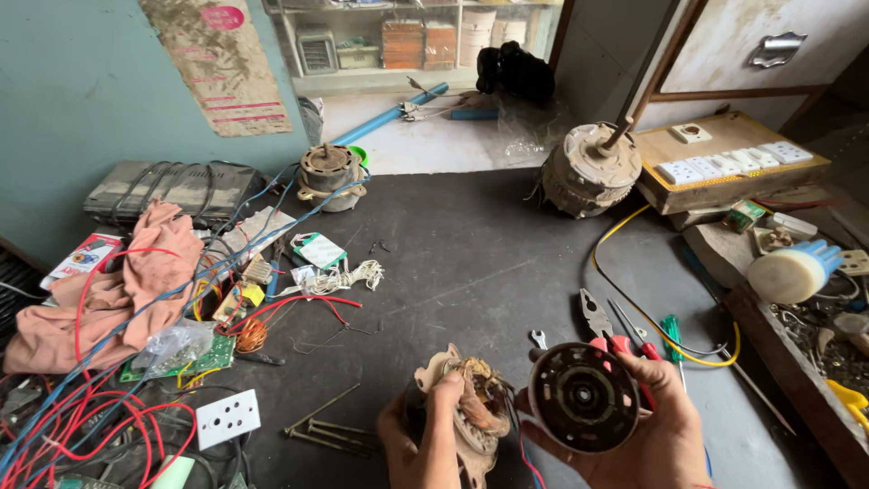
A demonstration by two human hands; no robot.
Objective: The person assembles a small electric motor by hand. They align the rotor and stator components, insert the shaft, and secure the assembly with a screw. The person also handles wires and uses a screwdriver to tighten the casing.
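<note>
My left hand (425,435) grips a small motor stator (475,403) with brownish copper windings and a pale metal frame, held low at the bottom centre. My right hand (652,426) holds a round dark motor end cover (582,396), its inner face turned toward me, just right of the stator. The two parts are close together but apart. Directly behind the cover on the dark workbench (489,263) lie red-handled pliers (602,328), a red-handled screwdriver (631,330), a green-handled screwdriver (672,333) and a small spanner (539,339).
A larger motor (588,170) and a smaller one (328,172) stand at the back. A wooden switchboard (729,161) sits at right. A pink cloth (136,281), tangled red and blue wires (81,398), a circuit board (195,358), a white socket plate (228,417) and long bolts (326,426) crowd the left.
</note>
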